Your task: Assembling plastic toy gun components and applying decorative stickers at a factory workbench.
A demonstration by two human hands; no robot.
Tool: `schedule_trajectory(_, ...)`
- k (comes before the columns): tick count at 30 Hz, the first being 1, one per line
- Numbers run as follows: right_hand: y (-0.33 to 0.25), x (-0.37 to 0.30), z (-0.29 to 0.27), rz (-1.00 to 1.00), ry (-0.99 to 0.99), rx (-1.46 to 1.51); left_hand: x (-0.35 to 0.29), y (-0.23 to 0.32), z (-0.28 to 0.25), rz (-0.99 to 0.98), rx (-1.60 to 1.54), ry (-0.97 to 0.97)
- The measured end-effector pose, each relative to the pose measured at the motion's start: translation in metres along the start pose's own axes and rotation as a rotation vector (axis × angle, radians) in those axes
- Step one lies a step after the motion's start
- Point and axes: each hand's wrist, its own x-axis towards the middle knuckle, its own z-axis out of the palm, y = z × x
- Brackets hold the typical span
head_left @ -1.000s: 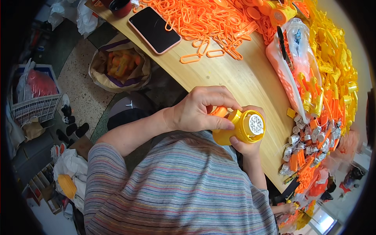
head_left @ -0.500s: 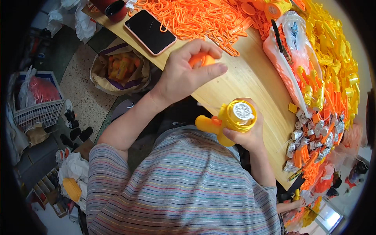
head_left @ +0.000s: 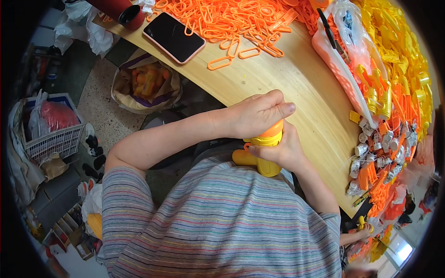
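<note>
In front of my chest, my right hand (head_left: 288, 149) is closed round a yellow plastic toy body (head_left: 269, 167) with a rounded side handle (head_left: 243, 157). My left hand (head_left: 252, 115) is closed over the top of it, on an orange cap (head_left: 273, 129) that sits against the yellow rim. Only the cap's lower part shows; my fingers hide the rest. A small orange piece (head_left: 247, 146) shows where the handle meets the body, near my right thumb.
Orange plastic links (head_left: 222, 23) lie heaped at the table's far side beside a phone (head_left: 174, 38) and a dark red cup (head_left: 131, 17). Yellow parts (head_left: 394, 46) and small silvery units (head_left: 361, 149) crowd the right. A bag of toys (head_left: 147, 82) stands at left. Another person's hand (head_left: 365, 231) shows lower right.
My left hand has come down and right, bringing the orange cap onto the yellow body. The white round disc in the body's top is now covered. Some orange links have spread on the table.
</note>
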Motion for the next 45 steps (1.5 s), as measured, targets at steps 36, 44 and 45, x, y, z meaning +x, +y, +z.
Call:
schedule_trajectory(36,0.004,-0.010,0.018,-0.137,-0.061,-0.148,-0.005,-0.041,0.004,0.724,0.137,-0.301)
schedule_trajectory(44,-0.012,0.018,-0.032,0.122,0.269,0.765,0.003,0.023,-0.037,1.056,0.688,0.292)
schedule_trajectory(45,-0.006,0.022,-0.042,0.146,0.261,0.939,-0.007,0.025,-0.033,0.980,0.670,0.328)
